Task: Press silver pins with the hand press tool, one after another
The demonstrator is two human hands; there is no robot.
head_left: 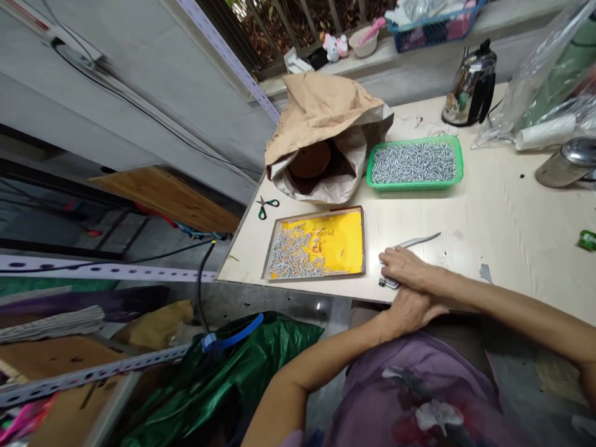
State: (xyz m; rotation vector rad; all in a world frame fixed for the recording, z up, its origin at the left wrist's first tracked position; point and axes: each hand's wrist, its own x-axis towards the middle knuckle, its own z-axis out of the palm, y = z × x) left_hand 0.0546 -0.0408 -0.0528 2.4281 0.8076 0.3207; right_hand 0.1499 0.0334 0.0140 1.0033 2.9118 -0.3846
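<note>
My right hand (410, 268) lies at the table's front edge with its fingers bent and close together. Under it is a silver metal tool (421, 239) with a tapered, pointed arm and a small dark end near the edge; the fingers cover its middle. My left hand (412, 309) is just below, its fingers partly hidden by the right wrist. To the left, a shallow cardboard tray (364, 242) with a yellow lining holds many small silver metal pieces (294, 254). Further back, a green plastic basket (415, 186) is full of similar silver pieces (414, 162).
Behind the tray a brown paper sack (326, 105) stands open, near green-handled scissors (266, 207). A kettle (470, 84), a steel vessel (563, 162) and plastic wrapping (531, 93) stand at the right. A dark green bag (233, 372) is below the table's left side.
</note>
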